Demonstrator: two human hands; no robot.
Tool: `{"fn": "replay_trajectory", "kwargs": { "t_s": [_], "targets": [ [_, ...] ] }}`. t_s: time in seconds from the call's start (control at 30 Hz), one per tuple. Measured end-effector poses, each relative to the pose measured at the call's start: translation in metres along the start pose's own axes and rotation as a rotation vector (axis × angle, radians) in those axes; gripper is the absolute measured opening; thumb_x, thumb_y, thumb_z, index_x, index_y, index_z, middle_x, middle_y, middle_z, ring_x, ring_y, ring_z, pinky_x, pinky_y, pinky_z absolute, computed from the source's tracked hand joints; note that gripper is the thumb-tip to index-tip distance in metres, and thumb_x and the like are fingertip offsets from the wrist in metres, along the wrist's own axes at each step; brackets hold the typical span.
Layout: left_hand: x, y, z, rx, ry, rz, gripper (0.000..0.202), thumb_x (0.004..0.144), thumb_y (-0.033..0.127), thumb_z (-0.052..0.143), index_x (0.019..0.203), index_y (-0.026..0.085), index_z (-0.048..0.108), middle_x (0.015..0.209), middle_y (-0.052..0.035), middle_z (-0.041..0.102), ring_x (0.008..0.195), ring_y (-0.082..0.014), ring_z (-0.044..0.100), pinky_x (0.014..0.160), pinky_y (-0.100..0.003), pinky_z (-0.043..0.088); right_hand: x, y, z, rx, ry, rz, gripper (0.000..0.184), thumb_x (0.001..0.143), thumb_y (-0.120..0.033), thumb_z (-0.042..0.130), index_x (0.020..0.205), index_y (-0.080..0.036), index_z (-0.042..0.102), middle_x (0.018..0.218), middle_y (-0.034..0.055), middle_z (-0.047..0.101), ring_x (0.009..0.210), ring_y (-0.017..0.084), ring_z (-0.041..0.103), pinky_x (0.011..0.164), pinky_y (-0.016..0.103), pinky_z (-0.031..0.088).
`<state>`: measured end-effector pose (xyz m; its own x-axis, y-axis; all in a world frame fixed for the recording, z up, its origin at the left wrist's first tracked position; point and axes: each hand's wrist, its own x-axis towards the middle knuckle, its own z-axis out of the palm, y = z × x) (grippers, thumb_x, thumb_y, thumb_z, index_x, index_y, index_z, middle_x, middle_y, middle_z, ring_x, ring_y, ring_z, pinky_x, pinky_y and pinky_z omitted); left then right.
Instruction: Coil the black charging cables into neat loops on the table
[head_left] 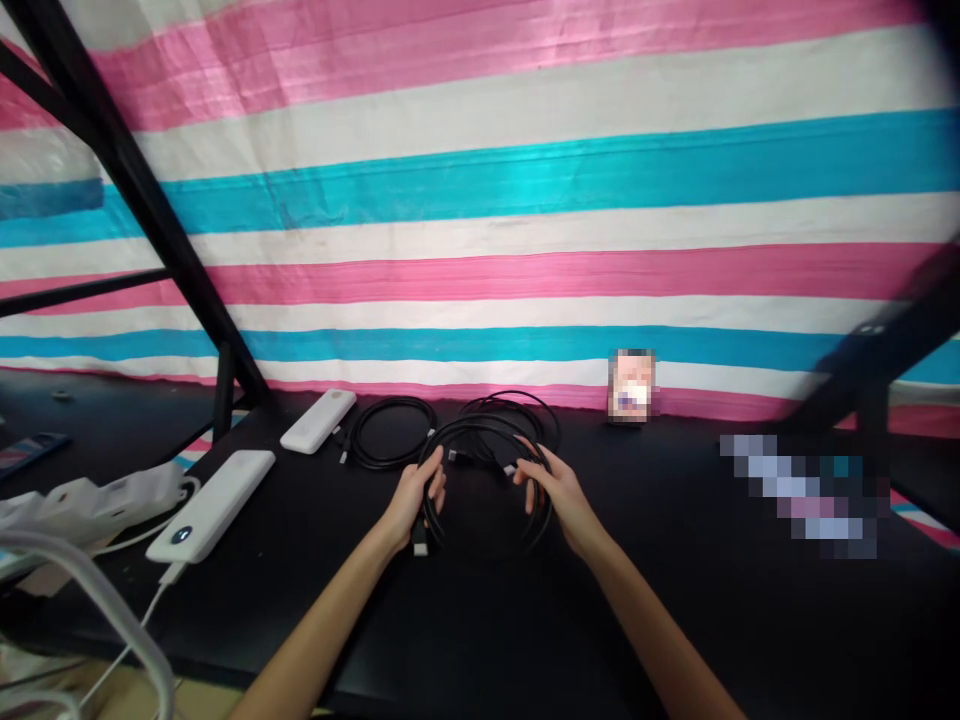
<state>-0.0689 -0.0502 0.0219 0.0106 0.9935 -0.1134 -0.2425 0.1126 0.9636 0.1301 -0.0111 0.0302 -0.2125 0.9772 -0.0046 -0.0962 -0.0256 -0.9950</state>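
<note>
A coiled black cable [480,440] lies on the black table [675,580] in front of me. My left hand [416,500] is closed round the coil's left side, and a plug end hangs just below it. My right hand [555,490] curls its fingers over the coil's right side. A second black coil [391,432] rests on the table just left of the held one. A third coil [525,408] sits behind it, partly overlapped.
Two white power banks [319,420] [214,505] lie at the left, the nearer one with a white lead plugged in. A white power strip [90,500] sits at the far left. Black frame bars [150,210] slant up before a striped sheet [525,200]. Blurred patches [634,385] stand at right.
</note>
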Motion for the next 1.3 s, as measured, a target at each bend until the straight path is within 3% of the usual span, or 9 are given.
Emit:
{"fn": "replay_trajectory", "kwargs": {
  "t_s": [0.3,0.4,0.57,0.7,0.77,0.87,1.07,1.17,1.3],
  "targets": [
    [-0.010,0.002,0.004,0.124,-0.285,-0.056,0.060,0.083,0.052,0.048,0.034,0.021,0.034,0.031,0.0029,0.031,0.029,-0.0080,0.034,0.042,-0.025,0.022,-0.004,-0.003,-0.004,-0.021,-0.182,0.086,0.052,0.078,-0.050,0.055,0.115,-0.015,0.060,0.055,-0.0048,0.055,0.032,0.005,0.043,0.034,0.018,0.039],
    [-0.009,-0.001,0.004,0.207,-0.338,-0.076,0.061,0.084,0.053,0.044,0.033,0.021,0.038,0.031,-0.0001,0.038,0.034,-0.0109,0.043,0.046,-0.025,0.030,-0.007,-0.001,-0.003,-0.173,-0.281,0.120,0.043,0.075,-0.048,0.063,0.101,-0.014,0.067,0.053,-0.0069,0.050,0.031,0.003,0.036,0.033,0.018,0.038],
    [-0.007,0.006,0.005,0.232,-0.217,-0.035,0.045,0.077,0.051,0.057,0.047,0.017,0.055,0.051,-0.0053,0.060,0.047,-0.0133,0.054,0.045,-0.022,0.035,-0.007,0.000,-0.002,-0.259,-0.201,0.147,0.042,0.074,-0.050,0.063,0.092,-0.013,0.070,0.037,-0.0118,0.030,0.027,0.003,0.023,0.028,0.016,0.020],
    [-0.009,0.007,0.007,0.216,-0.297,-0.056,0.038,0.077,0.051,0.058,0.060,0.017,0.055,0.046,-0.0009,0.057,0.041,-0.0140,0.055,0.044,-0.022,0.036,-0.004,-0.001,-0.001,-0.079,-0.082,0.059,0.043,0.071,-0.049,0.066,0.092,-0.011,0.070,0.034,-0.0124,0.027,0.028,0.003,0.020,0.030,0.018,0.016],
    [-0.008,0.003,0.007,0.180,-0.242,-0.004,0.042,0.080,0.052,0.053,0.056,0.018,0.049,0.038,0.0041,0.046,0.035,-0.0124,0.052,0.041,-0.021,0.034,-0.003,0.000,0.004,0.003,-0.037,0.042,0.044,0.068,-0.048,0.069,0.090,-0.010,0.070,0.034,-0.0126,0.027,0.028,0.003,0.019,0.030,0.018,0.016],
    [-0.003,-0.001,0.007,0.056,0.033,0.157,0.041,0.081,0.049,0.054,0.057,0.019,0.043,0.036,0.0100,0.031,0.028,-0.0062,0.039,0.037,-0.019,0.025,-0.003,0.004,0.015,0.148,-0.028,0.031,0.044,0.067,-0.047,0.069,0.092,-0.012,0.067,0.034,-0.0132,0.029,0.028,0.004,0.026,0.031,0.018,0.027],
    [0.002,0.008,0.018,-0.254,0.294,0.292,0.045,0.076,0.056,0.057,0.059,0.020,0.036,0.045,0.0099,0.028,0.035,-0.0054,0.034,0.039,-0.018,0.028,-0.010,0.015,0.029,0.086,-0.116,0.066,0.039,0.069,-0.050,0.065,0.086,-0.015,0.059,0.066,0.0019,0.066,0.054,0.015,0.063,0.042,0.022,0.047],
    [0.007,0.013,0.034,-0.121,0.340,0.285,0.050,0.075,0.066,0.048,0.060,0.022,0.031,0.048,0.0087,0.029,0.041,-0.0078,0.039,0.045,-0.020,0.035,-0.007,0.018,0.023,-0.066,-0.079,0.047,0.042,0.072,-0.054,0.059,0.083,-0.014,0.060,0.049,-0.0013,0.060,0.035,0.012,0.054,0.029,0.019,0.038],
    [0.033,0.014,0.055,0.147,0.361,0.249,0.047,0.083,0.063,0.026,0.063,0.022,0.035,0.058,0.0023,0.045,0.058,-0.0122,0.052,0.062,-0.025,0.044,0.006,0.016,0.003,0.008,0.178,-0.031,0.042,0.073,-0.054,0.059,0.078,-0.012,0.062,0.031,-0.0103,0.037,0.023,0.005,0.032,0.026,0.016,0.023]
  ]
}}
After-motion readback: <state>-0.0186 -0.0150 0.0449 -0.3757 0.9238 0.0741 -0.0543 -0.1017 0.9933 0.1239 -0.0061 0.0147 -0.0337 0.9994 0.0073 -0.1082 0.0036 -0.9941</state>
